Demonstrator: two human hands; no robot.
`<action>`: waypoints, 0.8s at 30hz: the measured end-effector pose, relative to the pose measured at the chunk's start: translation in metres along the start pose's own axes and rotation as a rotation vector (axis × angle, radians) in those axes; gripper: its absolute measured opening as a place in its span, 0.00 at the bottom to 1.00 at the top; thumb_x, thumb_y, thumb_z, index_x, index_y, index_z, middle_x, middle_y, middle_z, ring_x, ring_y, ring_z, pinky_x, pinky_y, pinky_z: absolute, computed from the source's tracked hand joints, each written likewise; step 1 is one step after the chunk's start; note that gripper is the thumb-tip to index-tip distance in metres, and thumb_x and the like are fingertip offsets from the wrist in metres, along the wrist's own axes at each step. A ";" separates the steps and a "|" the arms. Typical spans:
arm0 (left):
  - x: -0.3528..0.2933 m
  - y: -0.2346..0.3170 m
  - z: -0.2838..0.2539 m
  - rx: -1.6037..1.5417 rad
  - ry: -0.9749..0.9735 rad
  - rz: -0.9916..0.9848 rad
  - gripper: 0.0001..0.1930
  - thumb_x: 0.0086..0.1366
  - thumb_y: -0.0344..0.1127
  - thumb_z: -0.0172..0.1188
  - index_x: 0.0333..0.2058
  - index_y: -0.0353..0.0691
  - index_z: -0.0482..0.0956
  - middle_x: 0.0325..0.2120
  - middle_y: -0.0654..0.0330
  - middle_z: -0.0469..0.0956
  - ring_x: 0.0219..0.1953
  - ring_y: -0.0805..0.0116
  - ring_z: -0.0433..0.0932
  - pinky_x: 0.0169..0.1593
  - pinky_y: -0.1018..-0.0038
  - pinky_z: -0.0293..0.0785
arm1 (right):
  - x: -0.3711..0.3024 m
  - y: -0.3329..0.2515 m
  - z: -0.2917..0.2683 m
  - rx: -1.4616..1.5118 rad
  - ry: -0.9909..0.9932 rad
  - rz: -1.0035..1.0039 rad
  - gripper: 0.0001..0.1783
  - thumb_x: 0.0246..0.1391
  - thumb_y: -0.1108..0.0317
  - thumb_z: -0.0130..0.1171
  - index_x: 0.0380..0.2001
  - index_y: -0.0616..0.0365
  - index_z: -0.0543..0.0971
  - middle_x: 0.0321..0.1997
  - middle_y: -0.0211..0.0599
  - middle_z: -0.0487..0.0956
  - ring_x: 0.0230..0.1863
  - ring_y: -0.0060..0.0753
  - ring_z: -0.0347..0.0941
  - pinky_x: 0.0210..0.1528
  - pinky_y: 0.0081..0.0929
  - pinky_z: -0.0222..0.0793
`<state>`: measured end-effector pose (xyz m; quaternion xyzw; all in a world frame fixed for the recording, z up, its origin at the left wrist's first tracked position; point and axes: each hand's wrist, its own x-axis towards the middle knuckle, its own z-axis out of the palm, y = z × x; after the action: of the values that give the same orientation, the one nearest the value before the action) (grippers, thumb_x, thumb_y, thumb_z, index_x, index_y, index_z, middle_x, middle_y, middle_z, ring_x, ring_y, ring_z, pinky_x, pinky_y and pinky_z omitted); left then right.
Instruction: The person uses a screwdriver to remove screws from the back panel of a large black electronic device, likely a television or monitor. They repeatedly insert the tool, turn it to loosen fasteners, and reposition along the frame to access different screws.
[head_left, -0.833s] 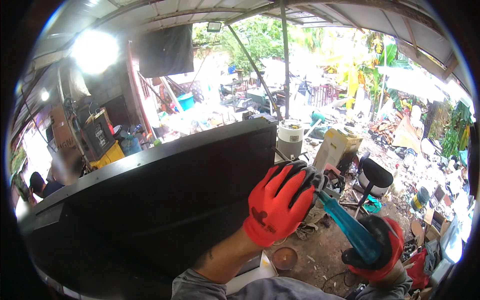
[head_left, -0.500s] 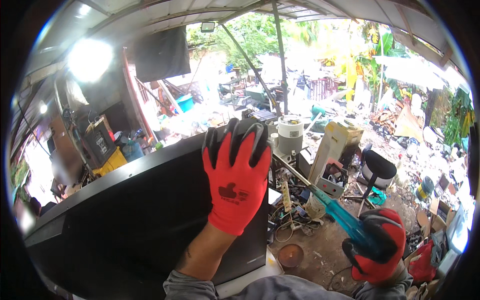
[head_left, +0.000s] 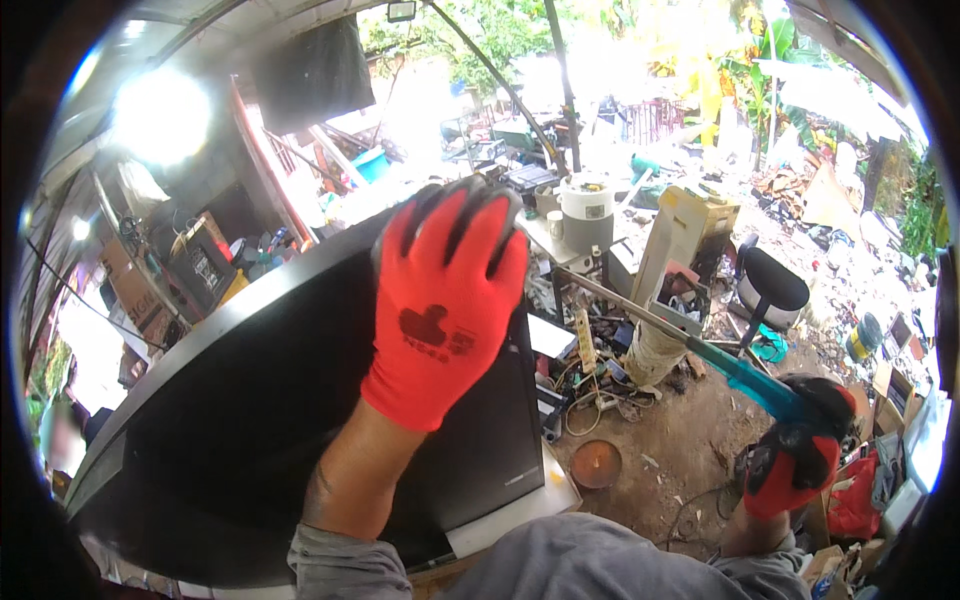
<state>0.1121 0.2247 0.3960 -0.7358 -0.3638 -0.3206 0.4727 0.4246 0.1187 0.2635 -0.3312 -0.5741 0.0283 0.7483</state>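
A large black flat-screen television (head_left: pixel 250 430) stands tilted in front of me, filling the left and middle of the view. My left hand (head_left: pixel 445 310), in a red glove with black fingertips, is closed over its upper edge near the right corner. The fingertips curl out of sight behind the edge. Off to the right, my gloved right hand (head_left: pixel 797 450) grips a long screwdriver (head_left: pixel 745 375) by its translucent teal handle. Its metal shaft points up and left toward the television's right side, and the tip lies near that side; whether it touches cannot be made out.
Beneath the television is a white surface (head_left: pixel 515 515). Beyond it lie loose electronic scraps and cables, a white bucket (head_left: pixel 587 205), a tall yellowish casing (head_left: pixel 685 245) and a dark chair (head_left: pixel 775 280). A brown bowl (head_left: pixel 596 464) sits on the dirt floor. Cardboard and a red bag (head_left: pixel 855 495) crowd the right.
My left hand has shifted slightly left and its fingers now bend further over the edge. The right hand has moved right and up with the screwdriver. The television's upper edge looks more bowed.
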 end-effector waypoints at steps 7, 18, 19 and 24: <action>-0.003 -0.008 -0.011 -0.137 -0.054 -0.014 0.22 0.53 0.30 0.65 0.50 0.43 0.81 0.55 0.60 0.74 0.60 0.53 0.69 0.65 0.54 0.62 | -0.015 0.037 0.025 0.094 0.023 0.048 0.06 0.54 0.79 0.55 0.35 0.58 0.75 0.50 0.45 0.73 0.52 0.43 0.70 0.54 0.39 0.66; -0.016 -0.004 -0.039 -0.227 -0.177 -0.001 0.26 0.47 0.43 0.74 0.48 0.49 0.82 0.52 0.63 0.78 0.63 0.52 0.68 0.69 0.43 0.50 | -0.018 0.038 0.024 0.289 0.010 0.183 0.03 0.63 0.71 0.52 0.37 0.54 0.75 0.48 0.40 0.73 0.47 0.36 0.69 0.50 0.34 0.66; -0.020 -0.004 -0.038 -0.231 -0.193 0.011 0.24 0.47 0.43 0.73 0.47 0.50 0.83 0.51 0.64 0.78 0.64 0.53 0.68 0.68 0.42 0.49 | -0.020 0.037 0.024 0.295 0.008 0.180 0.03 0.64 0.69 0.53 0.37 0.54 0.75 0.49 0.40 0.73 0.48 0.35 0.69 0.51 0.35 0.66; -0.042 -0.003 -0.037 -0.248 -0.190 -0.001 0.16 0.46 0.39 0.71 0.37 0.49 0.84 0.44 0.67 0.79 0.60 0.56 0.71 0.67 0.36 0.48 | -0.029 0.044 0.031 0.332 -0.028 0.129 0.09 0.67 0.62 0.52 0.40 0.54 0.76 0.55 0.41 0.73 0.52 0.35 0.71 0.55 0.34 0.67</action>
<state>0.0824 0.1815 0.3758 -0.8152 -0.3649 -0.2924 0.3417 0.4024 0.1551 0.2197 -0.2390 -0.5496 0.1753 0.7811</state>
